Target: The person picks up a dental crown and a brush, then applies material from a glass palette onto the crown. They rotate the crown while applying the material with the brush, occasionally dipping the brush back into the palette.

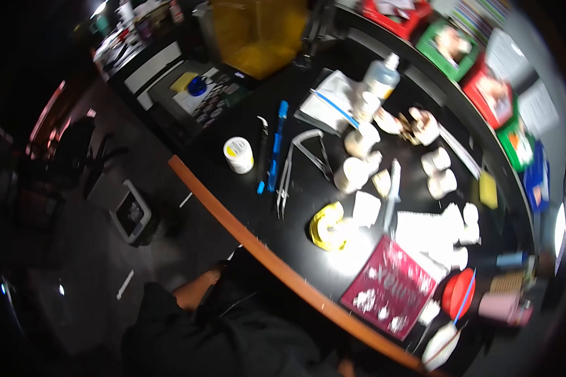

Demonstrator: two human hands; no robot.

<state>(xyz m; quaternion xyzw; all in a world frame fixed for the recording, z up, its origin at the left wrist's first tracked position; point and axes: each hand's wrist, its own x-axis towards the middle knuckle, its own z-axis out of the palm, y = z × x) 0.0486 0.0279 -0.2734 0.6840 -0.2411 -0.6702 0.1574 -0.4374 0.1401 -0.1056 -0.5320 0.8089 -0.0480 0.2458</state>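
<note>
Head view: left hand [214,276] and right hand [346,367] low, near the brown table edge [267,256]; fingers hidden, can't tell. Tweezer-like metal tool [287,177] lies on the black tabletop [251,213]. Stray sleeve [160,308] could topple the jar [238,155]. Count: one yellow-labelled jar, one maroon panel [390,288], two red bins [487,94], two green [446,49].

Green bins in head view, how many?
2 visible. Upper green bin is near the top right; lower green bin is farther down the curved row, near the right edge. Others may be out of frame.
</note>
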